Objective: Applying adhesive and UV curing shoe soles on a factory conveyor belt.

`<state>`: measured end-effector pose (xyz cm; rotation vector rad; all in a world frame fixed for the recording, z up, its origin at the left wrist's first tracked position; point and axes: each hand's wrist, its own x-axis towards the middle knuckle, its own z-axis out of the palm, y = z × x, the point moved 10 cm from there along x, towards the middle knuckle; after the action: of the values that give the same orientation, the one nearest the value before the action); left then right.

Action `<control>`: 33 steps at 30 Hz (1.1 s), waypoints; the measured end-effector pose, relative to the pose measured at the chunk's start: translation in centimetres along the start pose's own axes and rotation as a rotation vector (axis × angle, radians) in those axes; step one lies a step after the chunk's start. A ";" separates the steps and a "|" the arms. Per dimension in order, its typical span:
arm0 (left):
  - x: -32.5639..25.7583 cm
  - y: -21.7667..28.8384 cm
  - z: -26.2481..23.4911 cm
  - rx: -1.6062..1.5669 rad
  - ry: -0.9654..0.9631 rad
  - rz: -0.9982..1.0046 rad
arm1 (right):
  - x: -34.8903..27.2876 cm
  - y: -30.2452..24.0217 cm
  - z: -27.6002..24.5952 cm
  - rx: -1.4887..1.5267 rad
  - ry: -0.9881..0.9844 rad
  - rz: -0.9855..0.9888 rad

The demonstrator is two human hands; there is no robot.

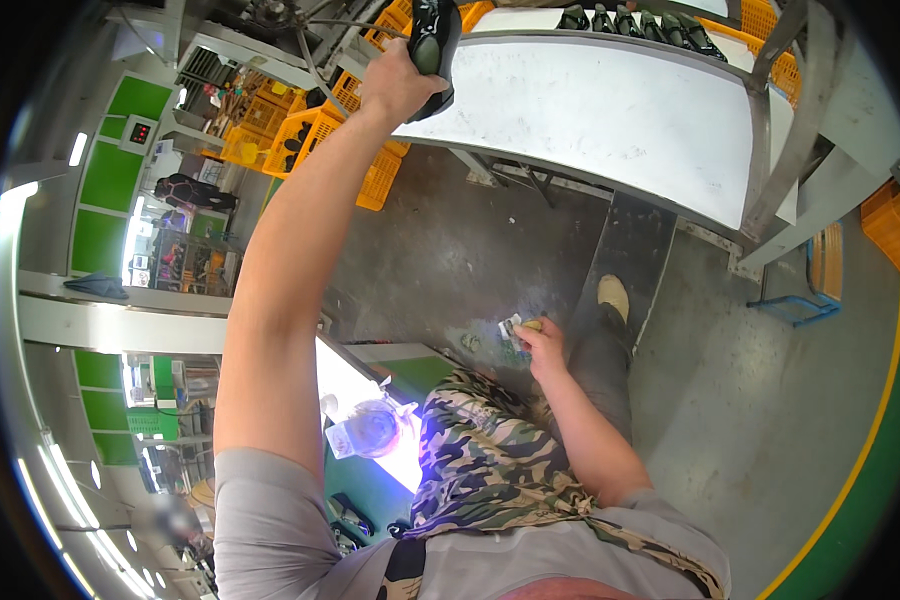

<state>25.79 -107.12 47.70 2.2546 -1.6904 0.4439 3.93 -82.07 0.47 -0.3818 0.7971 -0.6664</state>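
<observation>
My left hand (402,82) is stretched far forward, closed round a glossy black shoe (428,52) with a greenish-grey insole. The shoe is at the near left corner of a white conveyor surface (610,110); I cannot tell whether it touches it. My right hand (544,350) is low beside my camouflage apron (500,450), gripping a small tool (513,326) with a yellowish handle and a whitish head, perhaps a brush. The fingers partly cover it. Several dark shoes (650,27) stand in a row beyond the white surface.
Left of my apron, a bench lit purple-white carries a round, pale translucent container (373,430). Black shoes (350,515) lie below it. Orange crates (300,140) are stacked at the far left. Metal posts (800,110) and a blue-framed stool (815,285) stand right.
</observation>
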 end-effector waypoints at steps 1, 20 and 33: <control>0.6 0.0 1.4 0.038 -0.062 0.016 | 0.1 0.0 0.1 -0.001 -0.019 -0.003; -41.6 -12.7 -6.7 -0.377 0.088 -0.238 | 2.6 2.0 -1.2 -0.126 -0.108 0.029; -117.7 -15.8 -6.4 -0.076 -0.584 -1.644 | 2.9 5.4 -4.3 -0.403 -0.037 0.280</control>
<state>9.36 2.45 4.61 2.8726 0.4359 -0.6738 4.32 -80.42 -6.81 -0.6314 0.9298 -0.2330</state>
